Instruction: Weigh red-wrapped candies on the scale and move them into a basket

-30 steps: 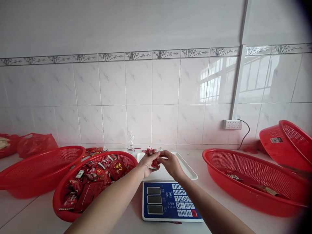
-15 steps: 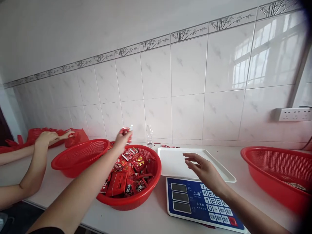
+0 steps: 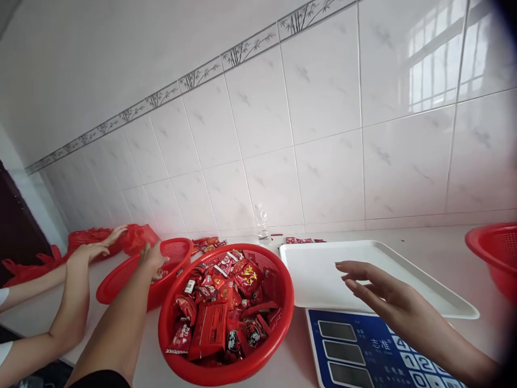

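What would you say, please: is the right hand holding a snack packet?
No, the right hand is open, with nothing between thumb and fingers.

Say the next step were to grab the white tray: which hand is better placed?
Probably the right. The right hand hovers at the white tray, open, with nothing visible in it. The left hand is away at the leftmost basket, beyond the packet-filled basket.
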Action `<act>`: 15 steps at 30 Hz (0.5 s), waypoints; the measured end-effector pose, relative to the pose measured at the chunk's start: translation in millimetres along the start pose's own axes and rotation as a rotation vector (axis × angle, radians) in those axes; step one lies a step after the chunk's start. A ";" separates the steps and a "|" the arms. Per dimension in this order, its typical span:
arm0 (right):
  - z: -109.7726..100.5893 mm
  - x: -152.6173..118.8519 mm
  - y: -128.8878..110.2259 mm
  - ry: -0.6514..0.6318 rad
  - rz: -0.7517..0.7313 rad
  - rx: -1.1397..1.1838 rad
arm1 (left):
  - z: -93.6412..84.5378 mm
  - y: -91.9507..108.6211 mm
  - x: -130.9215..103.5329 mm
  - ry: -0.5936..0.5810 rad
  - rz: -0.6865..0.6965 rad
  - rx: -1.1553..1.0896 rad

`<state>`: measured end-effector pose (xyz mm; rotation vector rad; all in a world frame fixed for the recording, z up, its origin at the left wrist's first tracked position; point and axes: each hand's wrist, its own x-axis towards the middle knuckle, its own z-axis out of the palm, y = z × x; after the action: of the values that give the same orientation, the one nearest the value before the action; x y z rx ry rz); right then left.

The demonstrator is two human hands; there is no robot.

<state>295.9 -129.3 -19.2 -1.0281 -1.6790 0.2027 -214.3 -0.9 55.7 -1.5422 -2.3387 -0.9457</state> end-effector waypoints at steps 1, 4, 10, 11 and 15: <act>-0.6 -2.4 -2.4 0.012 0.002 -0.014 | 3.0 9.3 -1.6 -0.012 0.033 0.005; -1.2 -10.3 -11.6 0.068 -0.026 -0.091 | 15.7 52.5 -18.0 -0.097 0.172 -0.058; 1.0 -28.9 -14.2 0.232 -0.232 -0.133 | 42.2 146.0 -118.5 -0.849 0.489 -0.417; 0.3 -32.3 -12.3 0.240 -0.257 -0.119 | 47.6 154.9 -134.9 -0.958 0.464 -0.419; -5.0 -41.5 -4.2 0.248 -0.253 -0.071 | 77.5 171.1 -169.0 -1.032 0.282 -0.371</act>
<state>298.9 -163.0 -44.0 -0.8444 -1.5786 -0.1460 25.1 -38.8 -15.8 -2.9622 -2.4200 -0.5842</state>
